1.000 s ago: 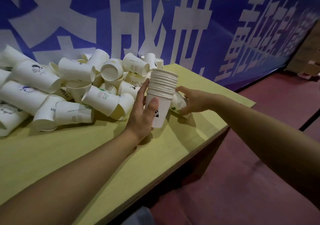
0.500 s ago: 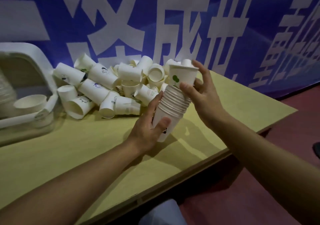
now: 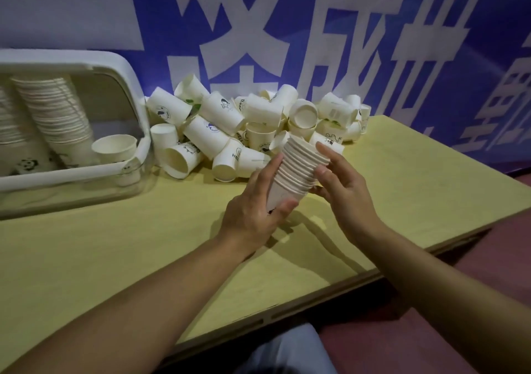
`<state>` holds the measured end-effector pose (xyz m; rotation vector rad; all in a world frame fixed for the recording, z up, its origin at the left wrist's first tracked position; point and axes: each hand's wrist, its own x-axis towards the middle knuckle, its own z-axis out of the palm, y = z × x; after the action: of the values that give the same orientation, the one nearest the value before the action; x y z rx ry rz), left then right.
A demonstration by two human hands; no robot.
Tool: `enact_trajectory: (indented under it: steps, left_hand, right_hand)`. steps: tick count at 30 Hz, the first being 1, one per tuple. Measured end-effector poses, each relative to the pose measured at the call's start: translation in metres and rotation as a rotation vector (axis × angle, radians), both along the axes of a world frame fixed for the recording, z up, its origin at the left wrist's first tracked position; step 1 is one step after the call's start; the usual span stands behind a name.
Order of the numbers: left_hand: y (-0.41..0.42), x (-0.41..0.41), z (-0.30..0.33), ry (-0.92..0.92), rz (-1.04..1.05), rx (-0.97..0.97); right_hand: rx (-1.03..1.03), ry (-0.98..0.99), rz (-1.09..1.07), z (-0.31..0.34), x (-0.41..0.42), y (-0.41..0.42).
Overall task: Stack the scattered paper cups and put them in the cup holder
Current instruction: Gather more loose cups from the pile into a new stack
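A stack of nested white paper cups (image 3: 296,169) tilts above the yellow table (image 3: 143,244). My left hand (image 3: 255,209) grips its lower part from the left, thumb across the bottom cup. My right hand (image 3: 342,184) touches the stack's rims from the right, fingers loosely bent around them. Behind the stack, against the banner, lies a pile of scattered cups (image 3: 230,126), most on their sides. At the left stands the cup holder (image 3: 126,71), a white-framed clear case with tall stacks of cups (image 3: 54,115) and one single cup (image 3: 115,149) inside.
A blue banner with large white characters (image 3: 287,28) backs the table. The table's front edge (image 3: 316,296) runs diagonally, with dark red floor (image 3: 488,244) beyond it on the right. A bit of pale clothing (image 3: 287,350) shows at the bottom.
The cup with the green print that my right hand held over the stack now sits pushed down into it. The view has shifted left, and more of the cup holder shows.
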<state>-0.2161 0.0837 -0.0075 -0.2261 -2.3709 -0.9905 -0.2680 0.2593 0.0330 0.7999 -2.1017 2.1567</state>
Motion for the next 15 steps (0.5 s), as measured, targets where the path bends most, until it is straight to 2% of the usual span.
enact_trajectory:
  steps: [10, 15]
  left_hand:
    - [-0.005, -0.001, 0.001, -0.005, 0.051, 0.118]
    - [-0.015, -0.002, 0.005, 0.019, 0.033, 0.309]
  right_hand:
    - [0.126, 0.109, 0.039, 0.007, -0.009, -0.019]
    - [0.238, 0.141, 0.124, 0.017, -0.028, -0.029]
